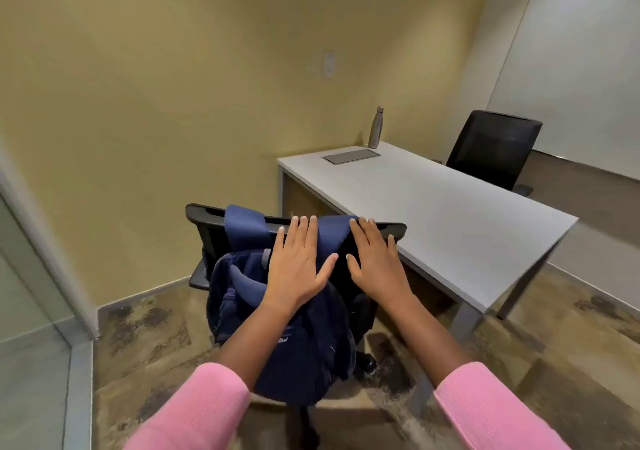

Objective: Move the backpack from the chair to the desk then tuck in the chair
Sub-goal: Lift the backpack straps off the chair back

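Observation:
A dark blue backpack (304, 349) hangs on the back of a black office chair (204, 222), its lighter blue straps draped over the top of the backrest. The chair stands off the left front corner of the white desk (433, 207), with its back toward me. My left hand (298, 262) is flat with fingers spread, over the backpack's top and a strap. My right hand (375, 259) is also flat and spread, resting at the right strap and the backrest's top edge. Neither hand grips anything.
A steel bottle (375, 127) and a grey cable hatch (351, 156) are at the desk's far end. A second black chair (491, 148) stands behind the desk on the right. Yellow walls close the corner; a glass partition (31, 311) is at left. Patterned carpet surrounds the chair.

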Tool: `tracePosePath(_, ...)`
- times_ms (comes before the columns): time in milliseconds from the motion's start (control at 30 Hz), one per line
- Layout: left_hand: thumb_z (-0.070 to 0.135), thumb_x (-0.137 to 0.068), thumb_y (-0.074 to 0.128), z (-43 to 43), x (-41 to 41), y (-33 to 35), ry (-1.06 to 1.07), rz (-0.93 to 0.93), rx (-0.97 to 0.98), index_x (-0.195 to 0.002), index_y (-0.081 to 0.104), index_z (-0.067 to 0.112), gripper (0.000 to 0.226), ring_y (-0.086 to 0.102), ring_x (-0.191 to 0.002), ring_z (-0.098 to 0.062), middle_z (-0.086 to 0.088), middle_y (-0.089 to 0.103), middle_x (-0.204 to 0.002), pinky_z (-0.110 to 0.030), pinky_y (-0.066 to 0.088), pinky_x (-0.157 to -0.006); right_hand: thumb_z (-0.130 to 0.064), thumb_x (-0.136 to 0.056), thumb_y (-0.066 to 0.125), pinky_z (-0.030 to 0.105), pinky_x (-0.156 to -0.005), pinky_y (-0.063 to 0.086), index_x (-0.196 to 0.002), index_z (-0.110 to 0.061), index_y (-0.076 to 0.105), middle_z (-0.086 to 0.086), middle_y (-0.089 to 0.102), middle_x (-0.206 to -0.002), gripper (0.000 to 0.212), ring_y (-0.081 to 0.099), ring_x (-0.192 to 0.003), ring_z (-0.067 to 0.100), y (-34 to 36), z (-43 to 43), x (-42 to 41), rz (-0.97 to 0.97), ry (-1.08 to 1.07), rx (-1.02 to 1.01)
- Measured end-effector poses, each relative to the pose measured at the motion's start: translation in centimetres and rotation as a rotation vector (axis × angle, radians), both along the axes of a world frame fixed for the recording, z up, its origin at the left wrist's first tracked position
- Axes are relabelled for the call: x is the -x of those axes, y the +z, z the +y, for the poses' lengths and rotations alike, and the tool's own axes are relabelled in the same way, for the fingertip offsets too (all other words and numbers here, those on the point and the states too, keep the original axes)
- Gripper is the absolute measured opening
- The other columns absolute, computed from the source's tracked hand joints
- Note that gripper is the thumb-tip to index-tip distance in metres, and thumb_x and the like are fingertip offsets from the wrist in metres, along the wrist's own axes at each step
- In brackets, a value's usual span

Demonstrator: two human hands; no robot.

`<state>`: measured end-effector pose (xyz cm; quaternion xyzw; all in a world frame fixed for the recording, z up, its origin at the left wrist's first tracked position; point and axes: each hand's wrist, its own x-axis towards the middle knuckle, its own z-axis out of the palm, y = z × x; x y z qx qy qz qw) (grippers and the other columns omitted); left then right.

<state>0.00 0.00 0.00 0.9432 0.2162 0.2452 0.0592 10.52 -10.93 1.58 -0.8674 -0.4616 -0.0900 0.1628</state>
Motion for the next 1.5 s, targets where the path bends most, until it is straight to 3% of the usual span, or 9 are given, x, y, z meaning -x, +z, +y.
tracePosePath(133, 0.055, -0.087, 0.039, 0.0, -2.6, 0.5, 0.067, -0.027, -0.03, -0.141, 0.018, 0.006, 0.075, 0.027, -0.135, -0.03, -0.016, 0.036, -0.144, -0.045, 0.013, -0.114, -0.028, -0.093, 0.042, 0.058, -0.112, 0.005, -0.142, -0.019, 0.011, 0.005, 0.027, -0.151, 0.059, 0.017, -0.141, 0.019, 0.7, 0.5, -3.2, 0.08, 0.078, 0.029)
tracePosePath(233, 0.049, -0.083, 0.047, 0.5, -3.9, 0.9, 0.108, 0.008, -0.055, -0.134, 0.032, 0.006, 0.068, 0.045, -0.114, -0.032, -0.016, 0.052, -0.122, -0.044, 0.023, -0.107, -0.03, -0.091, 0.045, 0.055, -0.114, 0.006, -0.142, -0.021, 0.012, 0.005, 0.041, -0.143, 0.062, 0.034, -0.133, 0.019, 0.9, 0.7, -5.1, 0.105, 0.153, 0.029)
tracePosePath(367, 0.036, -0.073, 0.062, 0.8, -4.3, 1.1, 0.115, -0.027, -0.108, -0.117, 0.049, 0.0, 0.058, 0.056, -0.086, -0.037, -0.021, 0.061, -0.095, -0.044, 0.042, -0.086, -0.033, -0.089, 0.049, 0.042, -0.115, 0.017, -0.142, -0.02, 0.017, 0.004, 0.041, -0.143, 0.063, 0.037, -0.13, 0.019, 0.6, 0.7, -6.8, 0.128, 0.302, -0.023)
tracePosePath(467, 0.033, -0.069, 0.067, 0.6, -4.2, 1.1, 0.115, -0.066, -0.15, -0.112, 0.054, -0.003, 0.058, 0.059, -0.078, -0.038, -0.021, 0.063, -0.087, -0.043, 0.048, -0.08, -0.037, -0.087, 0.052, 0.037, -0.108, 0.031, -0.14, -0.021, 0.025, 0.003, 0.041, -0.142, 0.061, 0.04, -0.128, 0.02, 1.0, 0.4, -8.0, 0.243, 0.386, -0.077)
tracePosePath(633, 0.05, -0.067, 0.052, 0.7, -4.8, 1.9, 0.128, -0.033, -0.037, -0.121, 0.052, 0.008, 0.069, 0.058, -0.086, -0.034, -0.016, 0.066, -0.096, -0.04, 0.046, -0.08, -0.032, -0.088, 0.053, 0.024, -0.092, 0.037, -0.127, -0.021, 0.046, 0.003, 0.055, -0.122, 0.042, 0.05, -0.108, 0.01, 1.5, 1.1, -10.0, 0.385, 0.397, -0.19)
tracePosePath(800, 0.081, -0.067, 0.043, 2.0, -6.4, 2.9, 0.099, 0.145, 0.074, -0.13, 0.039, 0.024, 0.085, 0.059, -0.096, -0.027, -0.009, 0.063, -0.109, -0.033, 0.043, -0.073, -0.029, -0.084, 0.059, 0.024, -0.09, 0.039, -0.119, -0.021, 0.054, 0.003, 0.055, -0.118, 0.036, 0.049, -0.099, 0.007, 1.9, 2.1, -11.9, 0.433, 0.407, -0.123)
tracePosePath(1067, 0.078, -0.064, 0.048, 2.0, -6.7, 2.5, 0.068, 0.042, 0.101, -0.127, 0.044, 0.027, 0.081, 0.059, -0.096, -0.021, -0.003, 0.063, -0.109, -0.031, 0.045, -0.073, -0.02, -0.089, 0.049, 0.03, -0.096, 0.036, -0.133, -0.022, 0.039, 0.006, 0.047, -0.136, 0.045, 0.046, -0.113, 0.016, 3.4, 5.3, -14.0, 0.575, 0.436, 0.351)
tracePosePath(1267, 0.072, -0.067, 0.054, 2.3, -6.2, 2.4, -0.018, -0.013, 0.15, -0.127, 0.043, 0.024, 0.078, 0.056, -0.101, -0.019, -0.003, 0.06, -0.113, -0.029, 0.043, -0.082, -0.009, -0.078, 0.051, 0.028, -0.084, 0.043, -0.133, -0.017, 0.034, 0.013, 0.045, -0.133, 0.058, 0.049, -0.107, 0.021, 3.8, 8.0, -15.0, 0.925, 0.452, 0.646)
tracePosePath(1500, 0.077, -0.064, 0.044, 2.3, -5.8, 2.7, -0.014, -0.037, 0.123, -0.118, 0.051, 0.02, 0.079, 0.047, -0.097, -0.016, -0.002, 0.05, -0.104, -0.023, 0.033, -0.079, -0.028, -0.065, 0.059, 0.019, -0.074, 0.044, -0.122, -0.02, 0.043, -0.004, 0.052, -0.109, 0.06, 0.053, -0.095, 0.007, 3.3, 8.5, -16.4, 0.909, 0.508, 0.632)
